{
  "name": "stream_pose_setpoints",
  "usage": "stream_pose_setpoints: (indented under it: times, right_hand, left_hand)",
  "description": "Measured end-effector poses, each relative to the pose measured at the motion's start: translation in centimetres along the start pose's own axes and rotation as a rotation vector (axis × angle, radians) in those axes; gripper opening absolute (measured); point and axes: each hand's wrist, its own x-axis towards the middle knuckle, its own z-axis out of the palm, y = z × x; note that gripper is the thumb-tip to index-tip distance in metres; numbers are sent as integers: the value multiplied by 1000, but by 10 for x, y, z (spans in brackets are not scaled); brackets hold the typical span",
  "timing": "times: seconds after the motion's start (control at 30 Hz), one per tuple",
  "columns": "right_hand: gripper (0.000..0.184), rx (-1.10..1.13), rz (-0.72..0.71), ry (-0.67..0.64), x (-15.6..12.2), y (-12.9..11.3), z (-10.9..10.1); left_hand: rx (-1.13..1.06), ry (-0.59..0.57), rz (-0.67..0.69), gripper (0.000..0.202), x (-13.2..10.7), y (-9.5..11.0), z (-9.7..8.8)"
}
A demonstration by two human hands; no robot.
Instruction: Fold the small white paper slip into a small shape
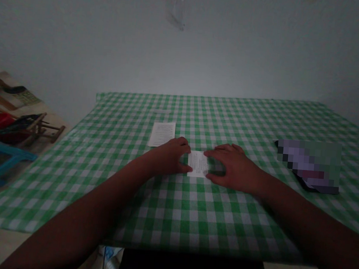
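A small folded white paper with printed text [198, 163] lies on the green-and-white checked tablecloth [176, 209]. My left hand [169, 155] rests on its left edge with the fingers curled down onto it. My right hand [234, 167] presses on its right edge, thumb and fingers pinched at the paper. Both hands touch the paper from opposite sides.
A second white printed sheet [162, 134] lies flat just behind my left hand. A dark flat object, blurred out [309, 165], sits at the right of the table. Left of the table stand a blue chair [0, 159] and wooden items on the floor. A pale wall is behind.
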Motion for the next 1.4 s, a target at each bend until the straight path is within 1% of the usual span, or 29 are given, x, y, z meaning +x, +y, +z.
stream_pose_setpoints:
  times: [0.13, 0.23, 0.33, 0.4, 0.53, 0.6, 0.67, 0.73, 0.83, 0.87, 0.93, 1.0, 1.13, 1.3, 1.4]
  right_hand:
    - [36, 6, 46, 48, 6, 2, 7]
    - [24, 18, 61, 97, 12, 3, 11]
    - [15, 18, 78, 136, 18, 3, 15]
    - [12, 9, 84, 160, 21, 3, 18]
    - [13, -25, 75, 210, 23, 4, 22]
    - [15, -45, 64, 234, 21, 6, 20]
    - [17, -43, 13, 218, 18, 8, 15]
    - [18, -15, -68, 146, 12, 7, 9]
    - [15, 49, -139, -16, 5, -1, 4]
    - [15, 71, -146, -52, 4, -5, 3]
    - [18, 89, -97, -54, 5, -10, 4]
    - [21, 80, -19, -16, 9, -11, 7]
    - [20, 37, 92, 39, 19, -8, 14]
    - [22, -9, 132, 53, 23, -8, 15]
    - [28, -15, 132, 48, 21, -10, 15]
  left_hand:
    - [9, 13, 10, 50, 0, 0, 1]
    - [11, 2, 10, 51, 0, 0, 1]
    - [19, -1, 14, 51, 0, -1, 2]
    - [25, 16, 21, 50, 0, -2, 3]
    - [29, 30, 33, 51, 0, -3, 5]
    - [29, 26, 33, 52, 0, -4, 5]
    - [30, 29, 33, 52, 0, -4, 4]
    - [34, 33, 31, 52, -1, -4, 4]
    - [37, 31, 33, 51, -2, -3, 4]
    - [39, 31, 36, 51, -2, -3, 4]
    - [43, 31, 39, 50, -1, -2, 3]
    - [44, 27, 31, 51, -1, -1, 3]
    - [37, 6, 11, 53, -1, 0, 1]
    - [43, 7, 17, 54, -1, 0, 2]
    - [45, 7, 13, 52, -1, 1, 1]
